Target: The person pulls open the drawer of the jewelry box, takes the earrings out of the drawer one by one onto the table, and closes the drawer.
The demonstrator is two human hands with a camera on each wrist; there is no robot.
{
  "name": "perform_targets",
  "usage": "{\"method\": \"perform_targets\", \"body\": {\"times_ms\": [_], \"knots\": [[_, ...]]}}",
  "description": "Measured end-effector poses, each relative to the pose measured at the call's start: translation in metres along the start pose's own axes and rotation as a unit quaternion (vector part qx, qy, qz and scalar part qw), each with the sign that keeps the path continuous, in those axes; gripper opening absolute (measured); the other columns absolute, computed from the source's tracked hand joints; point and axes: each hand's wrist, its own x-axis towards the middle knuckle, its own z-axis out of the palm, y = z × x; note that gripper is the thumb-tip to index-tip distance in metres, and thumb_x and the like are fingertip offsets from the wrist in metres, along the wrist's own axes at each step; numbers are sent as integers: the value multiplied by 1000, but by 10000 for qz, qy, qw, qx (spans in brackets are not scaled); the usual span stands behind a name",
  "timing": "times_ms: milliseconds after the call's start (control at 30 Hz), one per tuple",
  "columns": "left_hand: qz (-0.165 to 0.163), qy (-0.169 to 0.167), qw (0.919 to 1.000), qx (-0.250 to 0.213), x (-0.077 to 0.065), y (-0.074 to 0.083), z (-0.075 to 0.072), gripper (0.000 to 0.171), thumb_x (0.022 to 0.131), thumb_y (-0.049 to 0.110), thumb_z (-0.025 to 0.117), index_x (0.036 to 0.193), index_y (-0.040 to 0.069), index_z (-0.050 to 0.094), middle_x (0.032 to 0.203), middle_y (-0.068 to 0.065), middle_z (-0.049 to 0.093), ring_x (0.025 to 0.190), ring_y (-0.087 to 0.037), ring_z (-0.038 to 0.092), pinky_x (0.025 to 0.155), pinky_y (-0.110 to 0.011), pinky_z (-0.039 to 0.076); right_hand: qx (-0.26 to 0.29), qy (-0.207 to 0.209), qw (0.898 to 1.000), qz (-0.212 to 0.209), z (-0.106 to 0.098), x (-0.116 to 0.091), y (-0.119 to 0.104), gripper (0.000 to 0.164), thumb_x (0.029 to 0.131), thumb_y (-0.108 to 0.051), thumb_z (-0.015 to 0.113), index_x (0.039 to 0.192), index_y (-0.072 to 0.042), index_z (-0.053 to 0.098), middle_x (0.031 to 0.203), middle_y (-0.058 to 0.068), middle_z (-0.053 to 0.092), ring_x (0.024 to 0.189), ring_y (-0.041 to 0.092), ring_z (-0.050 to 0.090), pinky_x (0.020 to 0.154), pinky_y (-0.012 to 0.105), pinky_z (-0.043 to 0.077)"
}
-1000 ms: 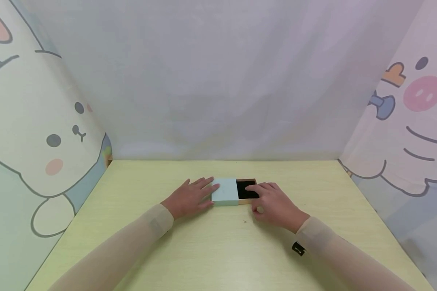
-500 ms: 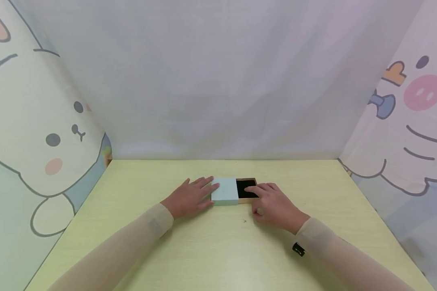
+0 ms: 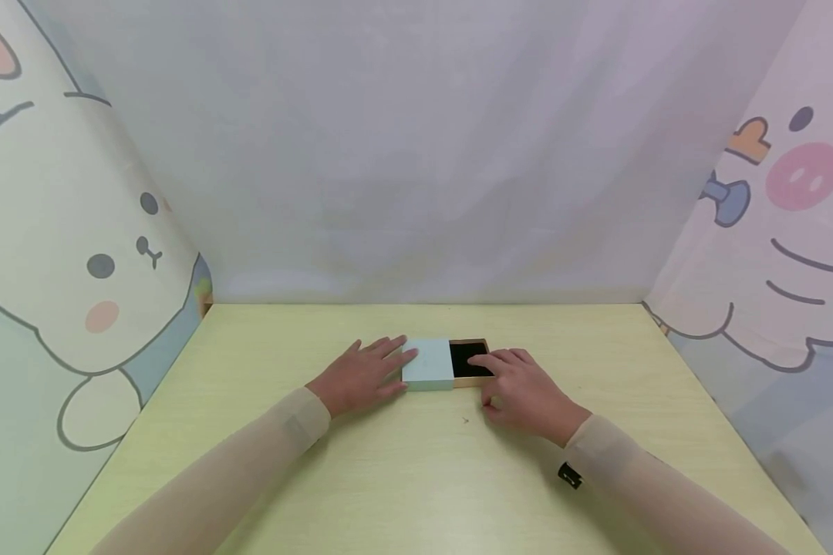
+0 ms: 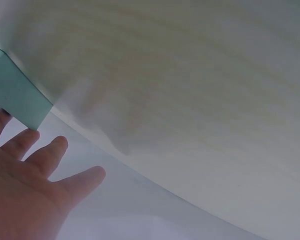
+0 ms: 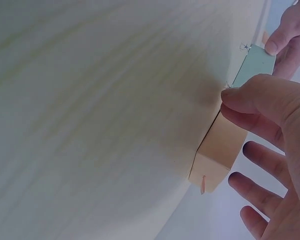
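A sliding box lies in the middle of the table, with its pale blue sleeve on the left. Its brown drawer, lined in black, stands partly out to the right. My left hand rests fingertips on the sleeve's left end, fingers spread and nearly straight. Over the drawer is my right hand, one finger reaching across the black lining. Its thumb and another finger meet in front of the drawer, pinching a tiny star-like wire piece. A second wire piece lies by the sleeve.
The pale wooden table reaches back to a white curtain. Cartoon-printed cloths hang on both sides. A small ribbon tab sticks out from the drawer's end. Below the right sleeve a black device shows.
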Motion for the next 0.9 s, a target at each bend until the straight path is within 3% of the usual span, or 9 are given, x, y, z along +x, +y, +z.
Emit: {"method": "perform_targets", "body": {"times_ms": [267, 900], "knots": [[36, 48, 10000, 21, 0, -1, 0, 67, 122, 50, 61, 183, 26, 46, 192, -9, 45, 175, -37, 51, 133, -79, 48, 57, 62, 9996, 257, -6, 1, 6, 18, 92, -23, 100, 82, -29, 87, 153, 6, 80, 136, 33, 77, 115, 58, 62], [53, 57, 9999, 67, 0, -2, 3, 68, 122, 50, 61, 183, 26, 46, 192, -9, 45, 174, -37, 51, 133, -78, 49, 228, 329, 9975, 582, -10, 8, 35, 11, 92, -17, 97, 96, -24, 89, 153, 11, 79, 135, 37, 76, 115, 62, 61]]}}
